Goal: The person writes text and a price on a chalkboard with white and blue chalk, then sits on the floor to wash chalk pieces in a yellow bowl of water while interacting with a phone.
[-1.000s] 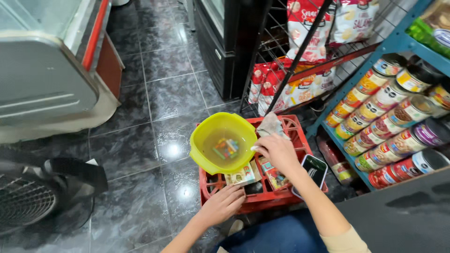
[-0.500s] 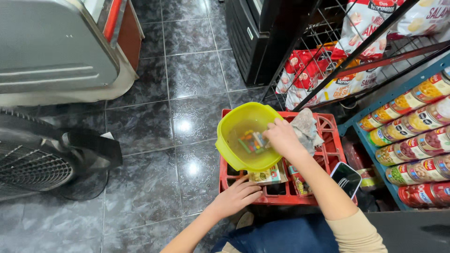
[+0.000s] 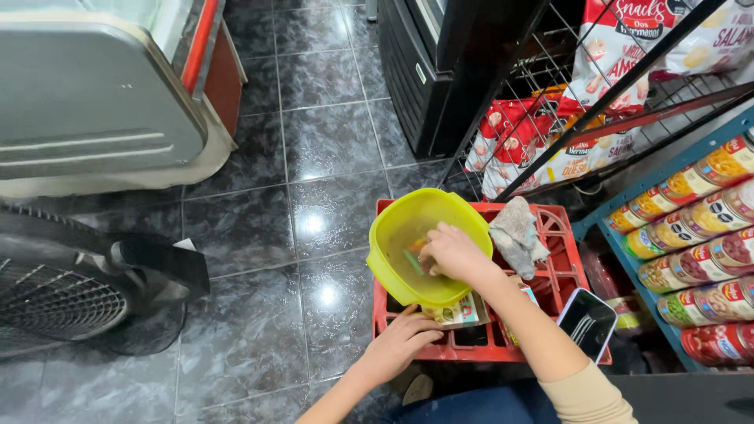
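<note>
Right hand (image 3: 454, 253) inside glossy round bowl (image 3: 393, 235)

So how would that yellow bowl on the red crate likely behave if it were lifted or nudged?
The yellow bowl looks like thin plastic, so probably light and slightly flexible. It sits tilted on the red crate with the right hand inside it, so a push could tip or slide it. It seems to hold liquid and small items, which may slosh. The left hand rests on the crate's front edge.

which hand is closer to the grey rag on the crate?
Right. The right hand reaches into the yellow bowl, just beside the grey rag. The left hand rests on the red crate at its near edge, below the bowl and farther off.
</note>
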